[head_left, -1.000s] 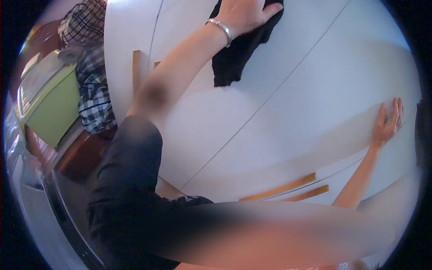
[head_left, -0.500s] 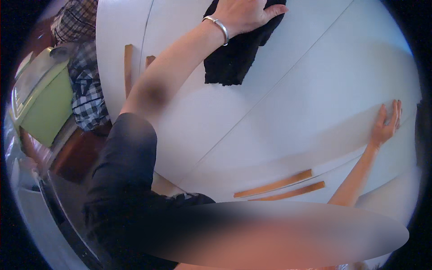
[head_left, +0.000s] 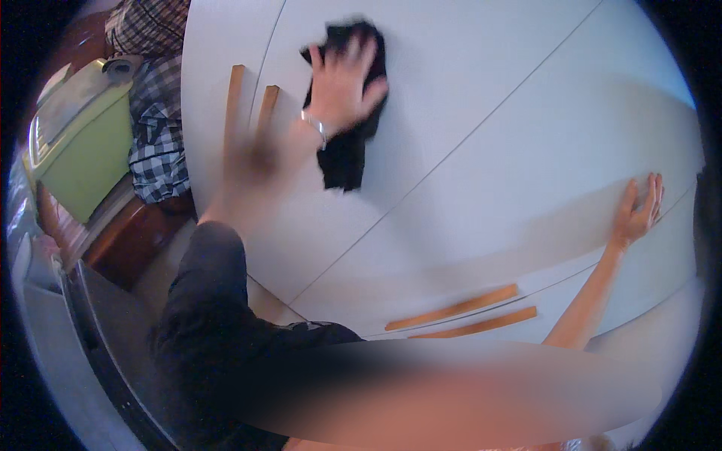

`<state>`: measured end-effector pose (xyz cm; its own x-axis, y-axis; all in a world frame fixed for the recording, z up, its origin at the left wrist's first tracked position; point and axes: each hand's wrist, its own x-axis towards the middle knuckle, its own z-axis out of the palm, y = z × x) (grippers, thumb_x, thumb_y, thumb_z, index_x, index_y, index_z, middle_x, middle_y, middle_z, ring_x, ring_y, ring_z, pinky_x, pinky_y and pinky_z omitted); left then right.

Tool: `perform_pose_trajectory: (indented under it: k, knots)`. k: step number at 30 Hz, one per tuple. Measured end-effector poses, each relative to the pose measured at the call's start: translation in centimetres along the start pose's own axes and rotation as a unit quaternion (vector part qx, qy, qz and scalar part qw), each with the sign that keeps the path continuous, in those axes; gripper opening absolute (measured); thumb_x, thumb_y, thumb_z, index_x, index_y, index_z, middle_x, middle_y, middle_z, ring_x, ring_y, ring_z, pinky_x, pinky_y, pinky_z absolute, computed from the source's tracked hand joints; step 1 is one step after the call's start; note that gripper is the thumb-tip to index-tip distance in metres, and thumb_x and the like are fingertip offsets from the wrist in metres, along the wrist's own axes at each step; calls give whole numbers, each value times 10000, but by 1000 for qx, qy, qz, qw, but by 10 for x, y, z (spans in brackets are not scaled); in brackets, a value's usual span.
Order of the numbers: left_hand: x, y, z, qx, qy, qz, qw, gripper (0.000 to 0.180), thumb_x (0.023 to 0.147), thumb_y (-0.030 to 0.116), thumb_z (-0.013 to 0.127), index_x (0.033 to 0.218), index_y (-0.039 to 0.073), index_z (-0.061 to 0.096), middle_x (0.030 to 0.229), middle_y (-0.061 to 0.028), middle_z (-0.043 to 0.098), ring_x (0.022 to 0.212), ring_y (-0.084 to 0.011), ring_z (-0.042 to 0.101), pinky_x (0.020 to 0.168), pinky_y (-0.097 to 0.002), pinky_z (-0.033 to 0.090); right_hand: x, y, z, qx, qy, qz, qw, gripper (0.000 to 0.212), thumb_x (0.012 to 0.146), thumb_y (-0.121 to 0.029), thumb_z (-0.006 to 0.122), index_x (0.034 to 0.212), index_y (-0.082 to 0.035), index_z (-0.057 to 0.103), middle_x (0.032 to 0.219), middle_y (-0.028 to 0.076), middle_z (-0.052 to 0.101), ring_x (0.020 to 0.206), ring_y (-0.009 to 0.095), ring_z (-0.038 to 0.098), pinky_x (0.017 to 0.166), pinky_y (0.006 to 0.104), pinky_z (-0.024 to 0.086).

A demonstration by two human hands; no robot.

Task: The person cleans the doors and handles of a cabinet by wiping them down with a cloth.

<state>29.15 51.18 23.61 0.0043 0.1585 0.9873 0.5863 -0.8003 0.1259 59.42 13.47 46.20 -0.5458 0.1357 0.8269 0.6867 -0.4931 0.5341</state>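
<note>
Cloth (head_left: 344, 164) nearer; left hand (head_left: 340, 92) atop

At the upper centre, the left hand (head_left: 342, 96) lies flat, fingers spread, over a black cloth (head_left: 343, 169) on a white surface (head_left: 466, 203). The right hand (head_left: 637, 216) shows at right, fingers extended. A green bin (head_left: 92, 150) and checked fabric (head_left: 159, 161) stand at upper left.

Large, smooth white furniture front (head_left: 481, 225), divided by thin dark seams and bearing paired light-brown wooden bar handles (head_left: 451, 308). Left: glossy reddish-brown surface (head_left: 143, 242), near a pale-green plastic bin (head_left: 86, 154). Bluish light tints the front's upper right; soft shadow crosses below.
</note>
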Motion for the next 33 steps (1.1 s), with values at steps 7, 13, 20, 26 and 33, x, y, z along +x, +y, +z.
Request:
perform_pose_trajectory:
  k: [7, 13, 20, 26, 33]
  knots:
    - [210, -34, 20, 22, 118, -48, 992, 702, 859, 506, 448, 1371, 42, 322, 1409, -205, 321, 1287, -445, 263, 1023, -606, 199, 7, -8, -2, 10, 2, -12, 1000, 365, 804, -197, 667, 1139, -72, 598, 1223, 99, 572, 1159, 312, 501, 971, 415, 383]
    - [236, 48, -3, -22, 114, -25, 993, 682, 850, 460, 412, 1354, 5, 346, 1399, -247, 322, 1271, -499, 259, 1020, -609, 212, 11, -12, 2, 3, -3, 7, 1000, 364, 810, -210, 661, 1141, -73, 594, 1233, 95, 566, 1166, 310, 496, 974, 406, 379]
    - [18, 140, -23, -142, -95, 229, 958, 594, 806, 482, 546, 1309, 183, 446, 1325, -133, 441, 1227, -402, 366, 1028, -586, 218, 3, 5, -4, -40, -27, 8, 999, 381, 823, -223, 651, 1169, -81, 577, 1244, 83, 558, 1188, 281, 480, 983, 394, 366]
    - [-41, 111, -17, -186, -152, 313, 919, 574, 817, 504, 522, 1323, 245, 445, 1228, -87, 555, 1269, -356, 340, 1054, -550, 193, -2, 5, 0, -3, -19, -2, 1000, 359, 842, -202, 631, 1169, -66, 576, 1227, 118, 564, 1158, 290, 507, 970, 396, 379]
    - [47, 24, -14, -43, -8, 108, 993, 672, 783, 510, 548, 1306, 103, 441, 1324, -196, 429, 1175, -398, 416, 1017, -570, 231, -7, 32, 3, -10, -31, -26, 999, 337, 845, -229, 635, 1149, -87, 601, 1201, 97, 584, 1131, 266, 530, 940, 367, 403]
